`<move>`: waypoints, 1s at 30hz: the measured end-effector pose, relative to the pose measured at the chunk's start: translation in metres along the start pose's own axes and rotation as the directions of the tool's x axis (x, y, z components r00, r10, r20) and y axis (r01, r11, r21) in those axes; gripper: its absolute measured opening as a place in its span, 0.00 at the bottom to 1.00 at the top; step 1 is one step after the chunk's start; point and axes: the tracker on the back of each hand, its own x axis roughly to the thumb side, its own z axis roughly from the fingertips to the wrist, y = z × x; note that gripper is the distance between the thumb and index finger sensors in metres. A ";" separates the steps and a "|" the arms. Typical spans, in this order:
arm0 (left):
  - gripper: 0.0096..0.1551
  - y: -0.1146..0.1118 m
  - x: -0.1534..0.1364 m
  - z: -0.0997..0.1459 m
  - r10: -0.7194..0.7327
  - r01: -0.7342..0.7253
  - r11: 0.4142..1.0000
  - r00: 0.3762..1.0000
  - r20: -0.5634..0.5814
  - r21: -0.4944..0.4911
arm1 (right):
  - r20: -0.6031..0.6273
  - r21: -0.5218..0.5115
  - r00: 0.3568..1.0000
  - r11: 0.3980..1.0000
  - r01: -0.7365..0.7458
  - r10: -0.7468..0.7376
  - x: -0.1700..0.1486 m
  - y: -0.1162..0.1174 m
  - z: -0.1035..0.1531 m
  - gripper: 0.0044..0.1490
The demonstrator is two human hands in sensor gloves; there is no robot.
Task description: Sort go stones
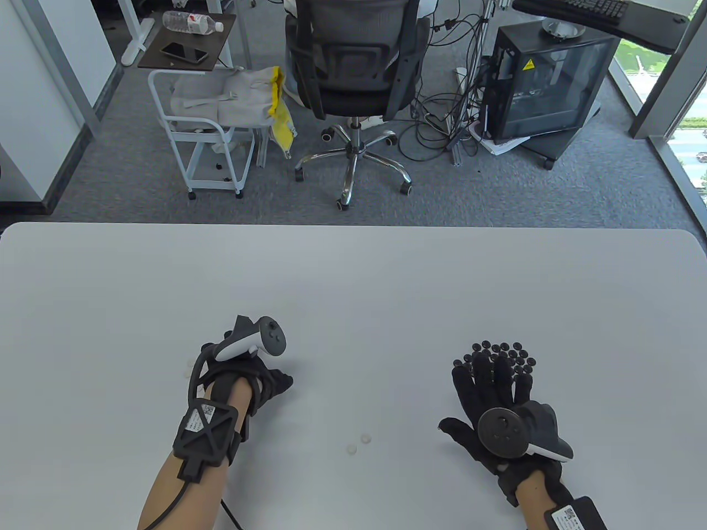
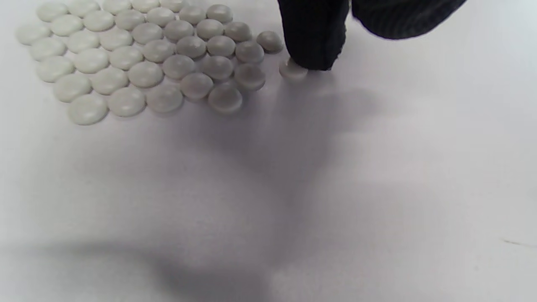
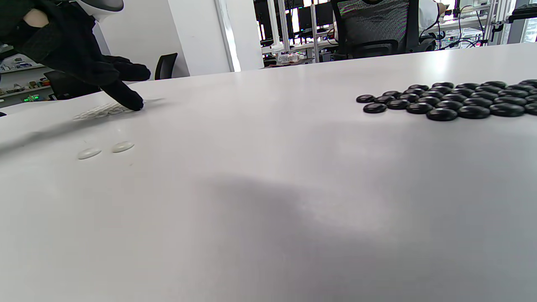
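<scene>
White stone (image 2: 292,70) lies under one left fingertip (image 2: 314,50), just beside the near corner of the white cluster (image 2: 138,58), with a small gap to the nearest cluster stone. The left hand (image 1: 251,367) has a finger extended and pressing down; nothing is pinched as far as the left wrist view shows. Judged step: sliding this stone in to join the white cluster.

To do it well: keep the fingertip flat on the dome, push low and slow toward the cluster, and stop on first contact so the packed rows are not shoved apart.

Two loose white stones (image 1: 358,444) sit on the table (image 1: 353,276) between the hands, nearer the person than the white cluster; likely next in line.

Black cluster (image 3: 453,100) lies well apart from the white cluster. The right hand (image 1: 497,403) rests flat, fingers spread and straight, overlapping the black cluster's near edge.

Hard to see: in the table view the white cluster is almost wholly hidden under the left hand and tracker, white on white. The right fingers are absent from the right wrist view. The stone count is uncertain; the black cluster is cut off at the frame edge.
</scene>
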 end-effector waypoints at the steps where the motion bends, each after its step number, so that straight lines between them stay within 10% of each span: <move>1: 0.40 0.000 -0.002 0.000 -0.002 0.002 1.000 1.000 -0.008 0.000 | 0.000 0.000 1.000 1.000 0.000 0.000 0.000 0.000 0.000 0.57; 14: 0.40 0.003 0.043 0.028 -0.125 0.122 0.992 0.982 0.139 0.032 | 0.001 -0.013 1.000 1.000 0.013 -0.013 -0.001 -0.002 0.001 0.57; 30: 0.37 -0.064 0.141 0.062 -0.345 0.369 0.929 0.814 0.467 0.043 | -0.005 -0.013 1.000 1.000 0.014 -0.014 -0.002 -0.003 0.003 0.57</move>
